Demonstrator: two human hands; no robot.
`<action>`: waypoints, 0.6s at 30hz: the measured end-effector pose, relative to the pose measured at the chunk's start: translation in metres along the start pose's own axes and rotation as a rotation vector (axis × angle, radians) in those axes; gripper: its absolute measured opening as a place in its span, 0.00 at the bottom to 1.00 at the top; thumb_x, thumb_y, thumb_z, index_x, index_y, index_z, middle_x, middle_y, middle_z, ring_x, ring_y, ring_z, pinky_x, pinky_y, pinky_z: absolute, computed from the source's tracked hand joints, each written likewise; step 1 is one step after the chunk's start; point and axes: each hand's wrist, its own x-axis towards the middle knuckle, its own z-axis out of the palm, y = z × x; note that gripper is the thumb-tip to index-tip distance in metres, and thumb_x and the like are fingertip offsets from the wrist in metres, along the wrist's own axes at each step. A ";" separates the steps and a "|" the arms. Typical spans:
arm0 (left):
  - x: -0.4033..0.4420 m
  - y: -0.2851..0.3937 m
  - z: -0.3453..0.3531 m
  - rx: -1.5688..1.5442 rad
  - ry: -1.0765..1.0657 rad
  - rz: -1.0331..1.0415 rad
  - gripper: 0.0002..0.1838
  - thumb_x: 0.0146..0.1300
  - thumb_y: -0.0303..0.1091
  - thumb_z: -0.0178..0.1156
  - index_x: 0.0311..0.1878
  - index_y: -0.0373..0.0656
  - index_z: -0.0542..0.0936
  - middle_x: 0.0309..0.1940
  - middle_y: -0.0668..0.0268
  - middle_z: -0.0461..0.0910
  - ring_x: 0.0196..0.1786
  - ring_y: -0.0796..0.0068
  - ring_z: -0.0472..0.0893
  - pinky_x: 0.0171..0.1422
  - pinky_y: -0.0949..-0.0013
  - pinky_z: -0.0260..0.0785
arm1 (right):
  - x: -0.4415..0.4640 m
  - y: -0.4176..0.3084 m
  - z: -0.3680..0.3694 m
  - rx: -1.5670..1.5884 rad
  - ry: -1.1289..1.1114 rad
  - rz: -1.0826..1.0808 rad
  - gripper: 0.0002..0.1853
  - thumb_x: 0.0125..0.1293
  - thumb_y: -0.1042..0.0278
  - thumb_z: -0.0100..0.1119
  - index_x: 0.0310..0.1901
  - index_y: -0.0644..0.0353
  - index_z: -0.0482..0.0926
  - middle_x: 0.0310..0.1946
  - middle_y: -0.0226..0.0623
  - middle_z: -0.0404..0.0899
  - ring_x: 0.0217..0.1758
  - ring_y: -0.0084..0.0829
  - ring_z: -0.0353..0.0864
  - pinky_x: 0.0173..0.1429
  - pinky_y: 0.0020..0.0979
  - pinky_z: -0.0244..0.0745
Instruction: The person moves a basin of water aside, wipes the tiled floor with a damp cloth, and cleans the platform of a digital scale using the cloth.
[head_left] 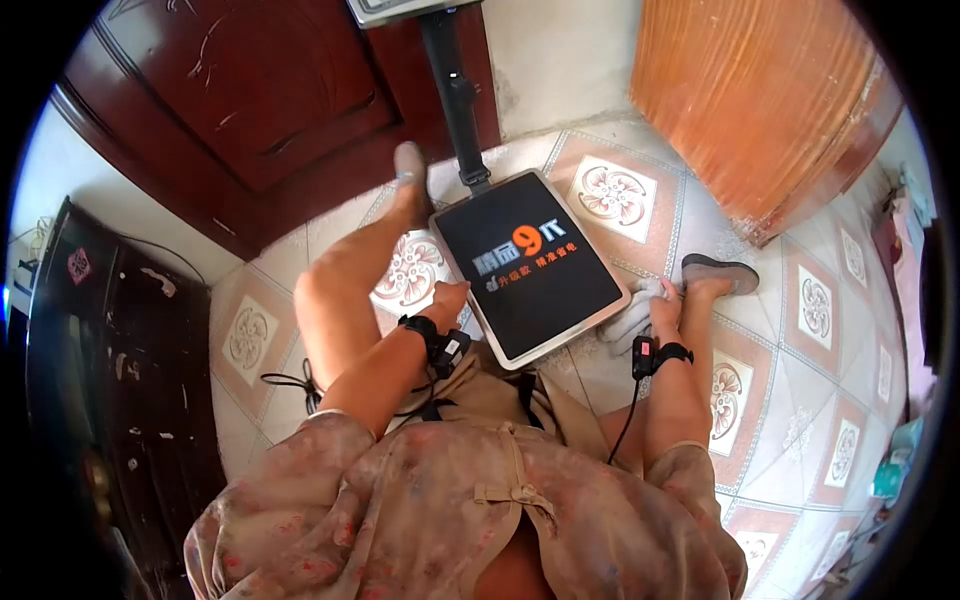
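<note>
A platform scale (pixel 535 290) stands on the tiled floor between my legs, with a black top, orange and white lettering and a pale metal rim. My left hand (pixel 450 304) is closed at the rim on the scale's left side, its fingertips partly hidden there. On the other side, my right hand (pixel 664 304) grips a grey cloth (pixel 630 318) that hangs down beside the scale's right edge near the floor. Both wrists wear black straps with small devices and cables.
The scale's black post (pixel 455 100) rises toward a dark red door (pixel 250 90). At the upper right is an orange-brown wooden door (pixel 760 100). A dark, scuffed cabinet (pixel 120 400) stands left. My feet flank the scale on patterned tiles (pixel 815 300).
</note>
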 end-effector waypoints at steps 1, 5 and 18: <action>0.003 -0.002 0.002 -0.023 -0.040 -0.004 0.38 0.69 0.49 0.62 0.75 0.42 0.59 0.72 0.53 0.61 0.71 0.44 0.65 0.65 0.30 0.63 | 0.001 0.000 -0.005 0.024 -0.006 0.016 0.28 0.54 0.83 0.52 0.59 0.59 0.81 0.53 0.43 0.83 0.56 0.33 0.80 0.60 0.28 0.74; 0.014 0.000 0.005 -0.254 -0.131 -0.141 0.44 0.62 0.49 0.69 0.76 0.44 0.59 0.64 0.53 0.71 0.63 0.54 0.74 0.63 0.47 0.70 | 0.016 -0.009 -0.001 0.168 -0.094 0.116 0.31 0.54 0.83 0.52 0.63 0.59 0.78 0.54 0.39 0.82 0.54 0.31 0.80 0.55 0.29 0.75; 0.076 -0.018 0.017 -0.748 -0.430 0.124 0.37 0.67 0.64 0.59 0.67 0.43 0.73 0.60 0.58 0.80 0.58 0.60 0.80 0.62 0.51 0.75 | 0.035 -0.097 0.059 0.013 -0.870 0.214 0.33 0.73 0.47 0.55 0.70 0.63 0.70 0.68 0.40 0.73 0.71 0.33 0.70 0.74 0.31 0.61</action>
